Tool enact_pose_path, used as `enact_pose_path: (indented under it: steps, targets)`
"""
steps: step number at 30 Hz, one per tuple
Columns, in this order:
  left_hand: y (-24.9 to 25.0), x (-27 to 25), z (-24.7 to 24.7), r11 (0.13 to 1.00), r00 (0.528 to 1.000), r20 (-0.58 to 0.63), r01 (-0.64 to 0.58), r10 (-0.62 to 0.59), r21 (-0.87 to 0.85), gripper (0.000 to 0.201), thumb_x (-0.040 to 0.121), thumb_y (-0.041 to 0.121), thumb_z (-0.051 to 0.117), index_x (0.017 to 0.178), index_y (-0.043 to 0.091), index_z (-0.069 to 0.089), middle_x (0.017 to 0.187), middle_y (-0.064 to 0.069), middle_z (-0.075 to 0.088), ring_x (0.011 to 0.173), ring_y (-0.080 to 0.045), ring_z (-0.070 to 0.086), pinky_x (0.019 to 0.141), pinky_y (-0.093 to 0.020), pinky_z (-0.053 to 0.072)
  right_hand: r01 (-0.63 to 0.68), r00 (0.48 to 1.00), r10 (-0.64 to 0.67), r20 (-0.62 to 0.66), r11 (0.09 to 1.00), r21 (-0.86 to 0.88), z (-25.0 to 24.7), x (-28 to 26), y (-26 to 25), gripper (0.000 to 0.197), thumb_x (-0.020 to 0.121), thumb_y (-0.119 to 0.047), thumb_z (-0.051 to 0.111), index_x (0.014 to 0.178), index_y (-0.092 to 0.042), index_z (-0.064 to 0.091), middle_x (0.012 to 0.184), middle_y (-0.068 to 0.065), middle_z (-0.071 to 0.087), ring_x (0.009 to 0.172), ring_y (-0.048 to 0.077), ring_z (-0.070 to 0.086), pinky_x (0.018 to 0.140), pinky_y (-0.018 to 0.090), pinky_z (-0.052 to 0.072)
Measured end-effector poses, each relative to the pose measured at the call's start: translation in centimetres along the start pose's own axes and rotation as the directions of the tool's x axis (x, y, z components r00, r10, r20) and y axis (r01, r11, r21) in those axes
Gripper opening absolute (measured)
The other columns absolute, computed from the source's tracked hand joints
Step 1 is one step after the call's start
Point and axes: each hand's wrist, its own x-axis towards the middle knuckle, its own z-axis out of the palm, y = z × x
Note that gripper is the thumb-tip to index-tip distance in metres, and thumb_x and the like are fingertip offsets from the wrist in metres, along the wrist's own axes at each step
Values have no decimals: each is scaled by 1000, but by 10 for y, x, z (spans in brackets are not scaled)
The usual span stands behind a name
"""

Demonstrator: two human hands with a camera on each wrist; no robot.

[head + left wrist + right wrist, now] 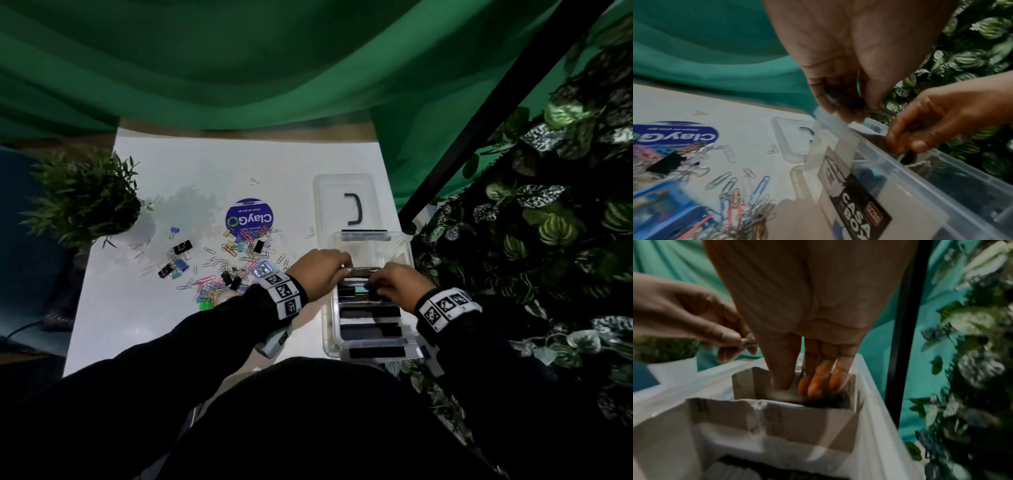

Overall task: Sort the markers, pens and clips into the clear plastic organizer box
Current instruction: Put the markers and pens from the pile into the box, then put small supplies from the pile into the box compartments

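Note:
The clear organizer box (328, 322) stands at the table's right edge, with dark markers (371, 330) lying across its near compartments. Both hands hover over its far half. My left hand (322, 270) pinches a small dark binder clip (846, 100) just above the box rim (900, 172); its metal handle (746, 341) shows between the fingertips. My right hand (797, 386) reaches down into a cardboard-walled compartment (748, 384), thumb and fingers closed on a black binder clip (908, 157). Loose paper clips and binder clips (233, 260) lie heaped left of the box.
The box lid (339, 202) with a black handle lies behind the box. A round purple ClayGo sticker (249, 216), a small blue packet (262, 269) and a potted plant (85, 198) are on the white table. Leafy plants (548, 222) crowd the right side.

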Motion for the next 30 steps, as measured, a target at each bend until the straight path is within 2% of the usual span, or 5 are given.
enact_pose_path:
  steps: [5, 12, 17, 21, 30]
  targets:
    - [25, 11, 19, 982, 993, 104, -80, 63, 170, 25, 94, 30, 52, 117, 22, 59, 95, -7, 71, 86, -28, 64, 74, -33, 46, -158, 902, 200, -382, 978, 139, 5, -13, 31, 13, 93, -22, 54, 103, -13, 55, 106, 10, 53, 95, 31, 56, 75, 32, 45]
    - [53, 34, 43, 958, 955, 295, -77, -8, 277, 10, 89, 18, 55, 95, 16, 63, 90, -8, 66, 83, -30, 64, 61, -31, 43, -284, 931, 332, -154, 920, 269, 16, 0, 38, 50, 90, -8, 48, 133, -11, 23, 107, 26, 63, 91, 40, 62, 76, 39, 49]
    - [30, 4, 20, 995, 999, 11, -39, 38, 89, 19, 95, 27, 51, 107, 18, 62, 96, -6, 64, 89, -24, 59, 76, -33, 48, -305, 914, 353, -201, 923, 233, 9, 4, 32, 50, 91, -12, 56, 135, -5, 33, 123, 27, 50, 110, 42, 53, 86, 42, 45]
    - [-35, -56, -3, 936, 925, -140, 352, -352, -30, 10, 96, 24, 49, 100, 18, 56, 96, -2, 59, 82, -19, 56, 69, -28, 43, -132, 880, 136, -456, 990, 42, -9, 12, -18, 50, 88, -15, 61, 134, -9, 43, 127, 20, 44, 117, 35, 46, 95, 45, 45]
    - [-140, -160, 8, 691, 694, 35, 707, -719, 150, 36, 83, 24, 62, 114, 11, 49, 111, -16, 47, 101, -37, 53, 75, -41, 47, 123, 988, -123, 96, 992, 13, 50, 106, -178, 50, 93, -22, 54, 138, -17, 33, 127, 13, 46, 106, 33, 59, 88, 41, 49]
